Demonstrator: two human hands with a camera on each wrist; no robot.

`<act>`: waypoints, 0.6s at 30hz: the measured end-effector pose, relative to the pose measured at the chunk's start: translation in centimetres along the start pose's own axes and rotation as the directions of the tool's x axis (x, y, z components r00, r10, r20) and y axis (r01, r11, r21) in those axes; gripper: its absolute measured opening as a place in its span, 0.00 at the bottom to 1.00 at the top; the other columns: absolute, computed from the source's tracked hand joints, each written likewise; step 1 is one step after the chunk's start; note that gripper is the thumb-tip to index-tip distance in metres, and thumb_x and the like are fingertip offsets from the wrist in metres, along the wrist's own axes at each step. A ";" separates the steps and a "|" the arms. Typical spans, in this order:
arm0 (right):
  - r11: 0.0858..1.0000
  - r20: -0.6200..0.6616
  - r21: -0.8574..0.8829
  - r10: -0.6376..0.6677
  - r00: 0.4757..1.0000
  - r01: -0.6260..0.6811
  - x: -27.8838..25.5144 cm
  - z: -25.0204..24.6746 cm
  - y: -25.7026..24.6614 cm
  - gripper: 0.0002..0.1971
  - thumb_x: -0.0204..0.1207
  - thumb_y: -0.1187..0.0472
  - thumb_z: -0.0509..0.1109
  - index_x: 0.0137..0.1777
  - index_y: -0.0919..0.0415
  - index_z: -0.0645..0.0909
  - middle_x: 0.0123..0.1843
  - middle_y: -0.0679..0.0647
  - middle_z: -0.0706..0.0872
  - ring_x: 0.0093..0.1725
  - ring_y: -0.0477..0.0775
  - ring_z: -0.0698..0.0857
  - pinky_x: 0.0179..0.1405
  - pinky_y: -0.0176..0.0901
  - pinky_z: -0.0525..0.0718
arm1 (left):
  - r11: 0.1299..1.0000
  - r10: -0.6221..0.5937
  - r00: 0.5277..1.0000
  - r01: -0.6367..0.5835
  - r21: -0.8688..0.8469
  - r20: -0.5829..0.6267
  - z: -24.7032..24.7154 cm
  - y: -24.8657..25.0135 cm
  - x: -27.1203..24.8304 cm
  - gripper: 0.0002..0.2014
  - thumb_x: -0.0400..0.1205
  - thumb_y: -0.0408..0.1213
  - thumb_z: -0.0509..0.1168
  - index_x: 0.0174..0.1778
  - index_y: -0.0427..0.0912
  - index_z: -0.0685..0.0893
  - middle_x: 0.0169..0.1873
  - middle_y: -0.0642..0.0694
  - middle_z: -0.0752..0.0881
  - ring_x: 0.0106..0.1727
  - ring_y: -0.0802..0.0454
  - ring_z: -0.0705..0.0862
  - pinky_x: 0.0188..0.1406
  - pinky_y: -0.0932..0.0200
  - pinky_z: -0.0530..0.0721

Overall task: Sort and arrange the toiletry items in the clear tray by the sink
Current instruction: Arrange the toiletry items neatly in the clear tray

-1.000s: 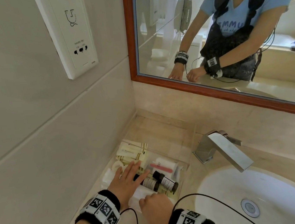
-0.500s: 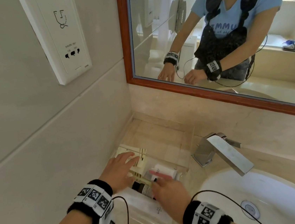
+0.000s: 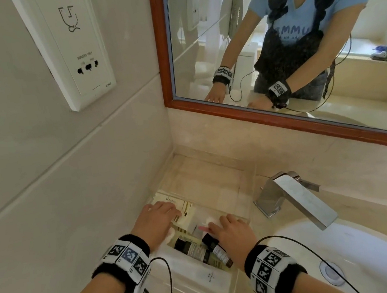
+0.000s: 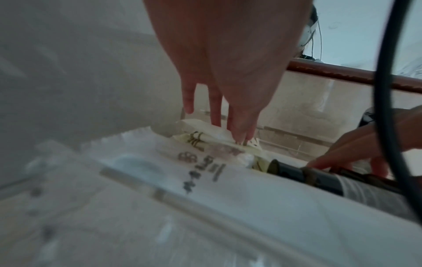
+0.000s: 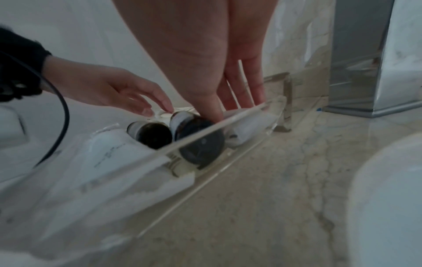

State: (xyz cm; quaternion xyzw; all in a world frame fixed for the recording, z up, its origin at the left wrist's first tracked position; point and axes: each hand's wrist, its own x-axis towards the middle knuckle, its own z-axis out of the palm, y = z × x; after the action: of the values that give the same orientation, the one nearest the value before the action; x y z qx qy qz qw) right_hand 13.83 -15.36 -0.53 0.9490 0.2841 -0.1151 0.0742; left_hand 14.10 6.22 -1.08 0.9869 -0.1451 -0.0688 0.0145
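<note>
The clear tray [image 3: 245, 216] [image 5: 217, 124] lies on the counter left of the sink. Inside are cream packets with gold stripes [image 3: 185, 208] [image 4: 200, 134], two dark bottles [image 3: 191, 250] [image 5: 150, 134] on their sides, a pink item [image 3: 202, 228] and a white printed sachet [image 3: 203, 280] [image 4: 228, 189]. My left hand [image 3: 165, 212] [image 4: 239, 134] rests with straight fingers on the cream packets at the tray's far left. My right hand [image 3: 222, 226] [image 5: 228, 106] reaches down into the tray's right side by the pink item; its thumb touches the nearer bottle [image 5: 198, 144].
A chrome faucet [image 3: 294, 197] stands right of the tray, with the white basin [image 3: 358, 243] below it. The tiled wall [image 3: 47, 187] with a shaver socket [image 3: 75, 51] closes the left side. A wood-framed mirror [image 3: 272, 41] hangs behind. Black cables run from both wristbands.
My left hand slid from the tray's middle onto the cream packets at the far left. My right hand moved forward from the near edge, past the bottles, to the pink item.
</note>
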 end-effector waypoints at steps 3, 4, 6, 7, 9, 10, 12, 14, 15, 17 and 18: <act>1.000 0.037 0.010 -0.026 0.999 0.025 -0.2 0.1 0.1 0.18 0.83 0.63 0.59 0.72 0.60 0.72 0.61 0.62 0.80 0.62 0.63 0.78 0.57 0.53 0.80 | 0.993 -0.069 0.996 0.063 -0.100 -0.057 0.0 0.6 0.8 0.24 0.65 0.39 0.79 0.57 0.52 0.86 0.58 0.50 0.87 0.62 0.49 0.86 0.55 0.48 0.85; 0.999 0.022 0.018 -0.036 0.999 0.036 -0.1 0.1 0.4 0.19 0.83 0.65 0.56 0.74 0.60 0.69 0.64 0.63 0.77 0.65 0.64 0.76 0.59 0.54 0.78 | 0.980 -0.130 0.991 0.125 -0.157 -0.026 0.3 0.9 1.0 0.25 0.74 0.41 0.73 0.68 0.51 0.80 0.69 0.46 0.79 0.73 0.45 0.76 0.68 0.45 0.77; 1.000 0.018 -0.004 -0.030 0.999 0.030 0.1 0.1 0.6 0.20 0.83 0.66 0.56 0.75 0.60 0.67 0.66 0.63 0.76 0.66 0.63 0.75 0.59 0.54 0.77 | 0.962 -0.227 0.974 0.226 -0.156 0.013 1.2 1.0 1.1 0.28 0.81 0.48 0.63 0.78 0.54 0.67 0.80 0.46 0.63 0.83 0.46 0.59 0.81 0.45 0.62; 1.000 0.039 0.007 -0.016 0.999 0.016 0.1 0.1 0.6 0.20 0.83 0.66 0.56 0.75 0.61 0.68 0.66 0.63 0.76 0.66 0.63 0.75 0.58 0.54 0.78 | 0.958 -0.243 0.970 0.244 -0.150 0.030 1.3 1.0 1.1 0.28 0.82 0.50 0.61 0.79 0.57 0.64 0.82 0.47 0.60 0.84 0.47 0.56 0.83 0.46 0.59; 1.000 0.062 0.023 -0.014 0.998 0.013 -0.1 -0.3 0.5 0.20 0.83 0.67 0.56 0.75 0.62 0.67 0.66 0.63 0.75 0.66 0.63 0.74 0.55 0.54 0.80 | 0.955 -0.238 0.970 0.244 -0.171 0.056 1.4 1.0 1.0 0.30 0.81 0.54 0.61 0.79 0.59 0.63 0.82 0.47 0.60 0.83 0.48 0.56 0.83 0.46 0.58; 1.000 0.064 0.020 -0.013 0.998 0.012 -0.1 -0.1 0.5 0.20 0.83 0.67 0.57 0.75 0.61 0.67 0.66 0.63 0.75 0.66 0.64 0.74 0.54 0.54 0.80 | 0.958 -0.232 0.970 0.241 -0.158 0.073 1.2 1.0 1.0 0.30 0.80 0.55 0.62 0.79 0.59 0.62 0.81 0.47 0.60 0.83 0.48 0.57 0.83 0.47 0.58; 0.999 0.060 0.024 -0.022 0.998 0.021 -0.1 0.1 0.4 0.22 0.83 0.67 0.57 0.76 0.60 0.66 0.67 0.63 0.74 0.66 0.64 0.73 0.54 0.54 0.81 | 0.964 -0.235 0.968 0.243 -0.108 0.087 1.2 1.0 0.8 0.31 0.80 0.56 0.62 0.79 0.60 0.62 0.81 0.47 0.60 0.82 0.48 0.58 0.83 0.48 0.58; 0.999 0.068 0.048 -0.019 0.997 0.015 0.0 0.2 0.4 0.21 0.84 0.66 0.54 0.77 0.57 0.66 0.67 0.63 0.74 0.67 0.64 0.73 0.53 0.55 0.82 | 0.965 -0.246 0.968 0.249 -0.081 0.045 1.3 1.1 0.8 0.30 0.80 0.56 0.62 0.79 0.60 0.64 0.81 0.47 0.61 0.82 0.48 0.59 0.82 0.48 0.58; 0.999 0.076 0.046 -0.016 0.997 0.013 0.0 0.2 0.3 0.22 0.84 0.67 0.53 0.77 0.57 0.66 0.68 0.64 0.74 0.67 0.64 0.73 0.53 0.55 0.82 | 0.963 -0.256 0.966 0.257 -0.075 0.025 1.2 1.2 0.8 0.29 0.79 0.55 0.62 0.78 0.60 0.65 0.81 0.47 0.62 0.82 0.49 0.59 0.81 0.48 0.57; 1.000 0.088 0.001 -0.004 0.996 0.004 0.0 -0.1 0.2 0.22 0.84 0.68 0.53 0.77 0.58 0.66 0.68 0.64 0.73 0.67 0.65 0.72 0.53 0.55 0.81 | 0.959 -0.271 0.963 0.270 -0.085 0.001 1.1 1.3 0.7 0.28 0.79 0.55 0.63 0.76 0.59 0.69 0.80 0.48 0.65 0.82 0.49 0.61 0.80 0.48 0.57; 1.000 0.093 -0.005 0.014 0.996 -0.013 -0.2 -0.3 0.1 0.21 0.84 0.67 0.54 0.76 0.60 0.67 0.68 0.64 0.73 0.68 0.64 0.72 0.54 0.55 0.81 | 0.958 -0.270 0.963 0.269 -0.102 0.000 1.0 1.3 0.6 0.28 0.79 0.55 0.64 0.76 0.59 0.70 0.80 0.48 0.66 0.82 0.49 0.61 0.79 0.48 0.57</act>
State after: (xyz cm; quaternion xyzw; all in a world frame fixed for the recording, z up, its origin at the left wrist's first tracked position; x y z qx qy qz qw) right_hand 13.79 -15.45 -0.18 0.9443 0.2743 -0.1581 0.0902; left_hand 14.16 4.78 -2.07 0.9959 -0.0056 -0.0707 0.0561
